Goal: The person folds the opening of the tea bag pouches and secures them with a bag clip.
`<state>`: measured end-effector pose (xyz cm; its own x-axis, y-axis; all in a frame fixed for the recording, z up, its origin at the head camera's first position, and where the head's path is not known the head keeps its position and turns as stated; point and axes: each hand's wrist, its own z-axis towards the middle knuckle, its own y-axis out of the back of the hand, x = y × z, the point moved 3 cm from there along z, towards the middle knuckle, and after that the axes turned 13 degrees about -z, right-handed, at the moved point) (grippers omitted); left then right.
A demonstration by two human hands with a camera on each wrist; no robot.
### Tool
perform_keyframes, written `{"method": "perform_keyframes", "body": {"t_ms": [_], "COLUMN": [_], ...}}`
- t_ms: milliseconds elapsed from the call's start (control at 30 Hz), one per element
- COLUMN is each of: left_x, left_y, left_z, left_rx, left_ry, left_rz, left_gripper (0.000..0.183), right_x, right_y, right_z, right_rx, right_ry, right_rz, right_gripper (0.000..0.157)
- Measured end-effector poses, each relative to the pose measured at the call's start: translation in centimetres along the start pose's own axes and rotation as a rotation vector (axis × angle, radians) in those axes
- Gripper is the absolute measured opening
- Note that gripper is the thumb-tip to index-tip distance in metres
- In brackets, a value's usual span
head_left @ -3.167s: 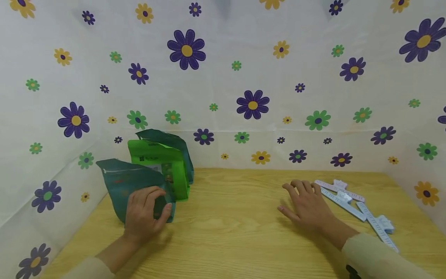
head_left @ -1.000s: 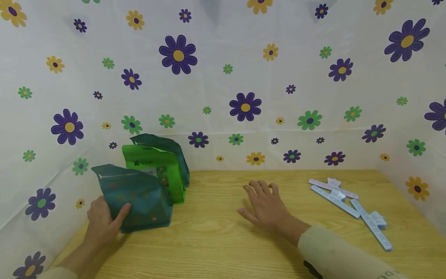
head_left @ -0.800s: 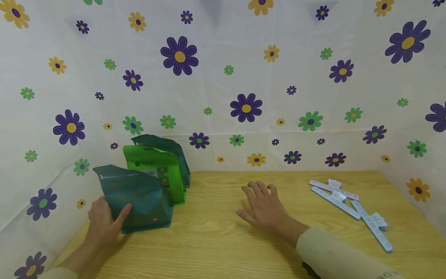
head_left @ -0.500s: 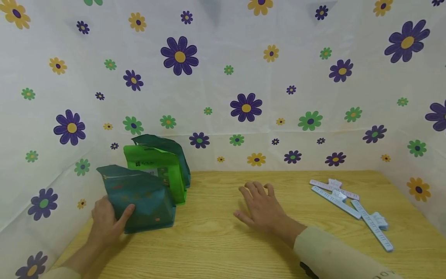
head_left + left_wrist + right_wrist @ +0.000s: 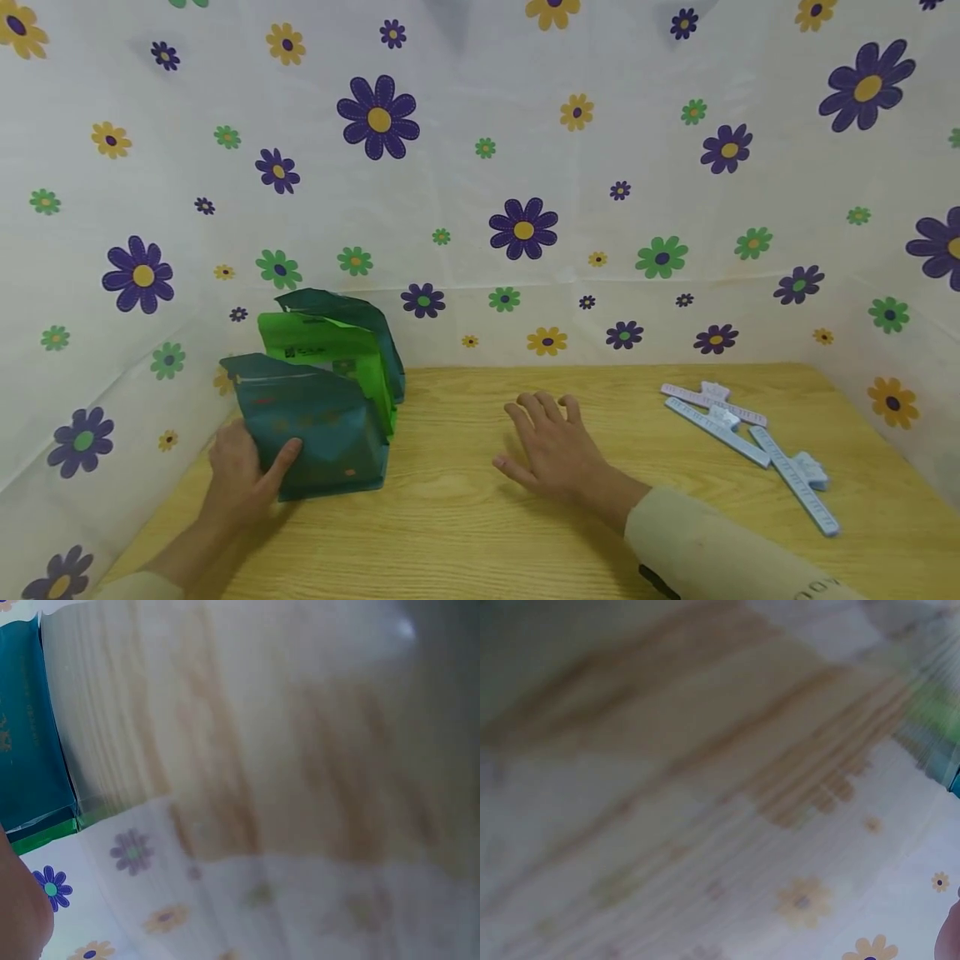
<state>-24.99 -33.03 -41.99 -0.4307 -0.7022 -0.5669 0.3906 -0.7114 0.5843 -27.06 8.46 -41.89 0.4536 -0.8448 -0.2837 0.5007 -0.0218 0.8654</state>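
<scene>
In the head view, my left hand (image 5: pixel 242 477) grips the left side of a dark teal stand-up pouch (image 5: pixel 326 429), thumb across its front and the other fingers hidden behind. The pouch stands upright on the table, its top folding over leftward. Close behind it are a bright green pouch (image 5: pixel 322 340) and a second teal pouch (image 5: pixel 384 329), both partly covered. My right hand (image 5: pixel 553 450) hovers over the mid-table with fingers spread and slightly bent, touching nothing. The left wrist view catches the edge of a teal pouch (image 5: pixel 28 727); the right wrist view is mostly blurred.
Several ruler-like clips lie at the right: a pink clip (image 5: pixel 686 394), a blue clip (image 5: pixel 701 421) beside it and another blue clip (image 5: pixel 797 483) nearer. A flower-patterned white cloth (image 5: pixel 457 175) walls the wooden table (image 5: pixel 465 533) at the back and sides.
My left hand has gone from in front of the teal pouch to its left side and taken hold. Lately the pouch has shifted right, covering more green. My right hand has moved left, away from the clips.
</scene>
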Motion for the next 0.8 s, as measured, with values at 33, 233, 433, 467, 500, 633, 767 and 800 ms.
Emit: {"method": "perform_keyframes", "body": {"t_ms": [33,233,433,467,500,633,767,800], "left_x": [-0.1,-0.5,-0.9,-0.9,-1.0,-1.3,-1.4,-1.5], "left_y": [-0.1,-0.7,-1.3,-1.4,-1.5,-1.7,-2.0,-2.0], "left_z": [0.0,0.3,0.4,0.4,0.4,0.5,0.5,0.5], "left_rx": [-0.002,-0.01,-0.002,-0.003,-0.005,-0.005,-0.005,-0.005], "left_ry": [0.0,-0.032,-0.05,-0.055,-0.059,-0.071,-0.074,-0.074], "left_rz": [0.001,-0.003,-0.017,-0.02,-0.022,-0.027,-0.025,-0.027], "left_gripper": [0.069,0.067,0.066,0.066,0.066,0.065,0.066,0.066], "right_x": [0.1,0.3,0.7,0.8,0.8,1.0,1.4,1.5], "right_y": [0.0,0.1,0.3,0.3,0.3,0.2,0.2,0.3], "right_z": [0.0,0.2,0.3,0.3,0.3,0.5,0.7,0.7], "right_rx": [-0.004,0.008,0.01,0.007,0.002,0.011,0.014,0.009], "right_ry": [0.001,-0.001,0.008,0.01,0.011,0.005,0.003,0.004], "right_rz": [-0.002,-0.004,0.007,0.005,0.008,0.003,0.01,0.02], "right_gripper": [0.073,0.073,0.074,0.074,0.074,0.073,0.073,0.072]}}
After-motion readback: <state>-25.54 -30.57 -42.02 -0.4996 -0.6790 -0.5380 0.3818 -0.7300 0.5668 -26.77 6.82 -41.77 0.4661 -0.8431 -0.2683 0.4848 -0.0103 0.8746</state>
